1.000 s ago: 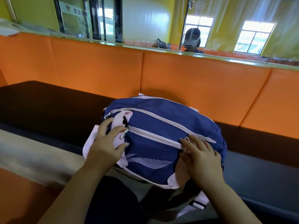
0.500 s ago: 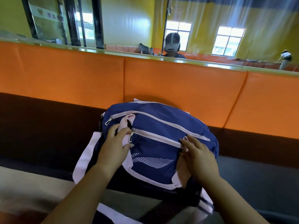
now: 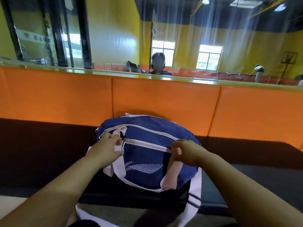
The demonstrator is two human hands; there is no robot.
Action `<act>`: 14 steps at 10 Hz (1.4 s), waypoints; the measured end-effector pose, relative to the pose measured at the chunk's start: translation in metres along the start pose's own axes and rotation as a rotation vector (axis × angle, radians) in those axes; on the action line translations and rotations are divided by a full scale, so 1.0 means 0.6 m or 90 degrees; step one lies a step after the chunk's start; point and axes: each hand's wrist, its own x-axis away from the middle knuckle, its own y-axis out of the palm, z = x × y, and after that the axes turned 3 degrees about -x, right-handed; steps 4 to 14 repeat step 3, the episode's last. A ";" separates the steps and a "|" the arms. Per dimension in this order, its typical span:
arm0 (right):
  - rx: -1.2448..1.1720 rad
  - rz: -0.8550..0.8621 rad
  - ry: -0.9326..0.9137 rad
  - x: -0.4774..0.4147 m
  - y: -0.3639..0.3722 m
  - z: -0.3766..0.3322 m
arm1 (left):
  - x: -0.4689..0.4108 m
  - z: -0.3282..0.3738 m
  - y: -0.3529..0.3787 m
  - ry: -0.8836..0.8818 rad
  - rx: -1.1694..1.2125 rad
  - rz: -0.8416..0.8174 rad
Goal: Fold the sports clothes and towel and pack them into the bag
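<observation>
Item: blue bag (image 3: 147,161), white trim, striped white logo on the front. It sits on the dark bench (image 3: 41,153) with its back against the orange pad (image 3: 164,99).

Under it lies a white cloth (image 3: 196,190) with dark stripes (it shows at the bag's right and near edges).

Fittings: two pale zips across the top, and pink straps (image 3: 173,172) hanging down the front.

Left hand (image 3: 106,149): laid on the bag's left end over a strap, fingers mostly straight, pressing and not clenched.

Right hand (image 3: 185,151): fingers curled, pinching the lower zip (image 3: 147,144) at its right end (the pull itself is hidden).
</observation>
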 end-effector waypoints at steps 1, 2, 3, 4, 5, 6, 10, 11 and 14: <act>0.012 -0.032 0.021 0.018 -0.050 -0.006 | -0.003 0.017 -0.044 0.008 -0.102 -0.018; 0.033 -0.029 0.032 0.028 -0.088 -0.008 | -0.011 0.042 -0.074 0.040 -0.152 0.007; 0.057 -0.013 0.055 0.032 -0.118 0.000 | -0.026 0.071 -0.105 0.088 -0.195 0.023; 0.057 -0.013 0.055 0.032 -0.118 0.000 | -0.026 0.071 -0.105 0.088 -0.195 0.023; 0.057 -0.013 0.055 0.032 -0.118 0.000 | -0.026 0.071 -0.105 0.088 -0.195 0.023; 0.057 -0.013 0.055 0.032 -0.118 0.000 | -0.026 0.071 -0.105 0.088 -0.195 0.023; 0.057 -0.013 0.055 0.032 -0.118 0.000 | -0.026 0.071 -0.105 0.088 -0.195 0.023; 0.057 -0.013 0.055 0.032 -0.118 0.000 | -0.026 0.071 -0.105 0.088 -0.195 0.023; 0.057 -0.013 0.055 0.032 -0.118 0.000 | -0.026 0.071 -0.105 0.088 -0.195 0.023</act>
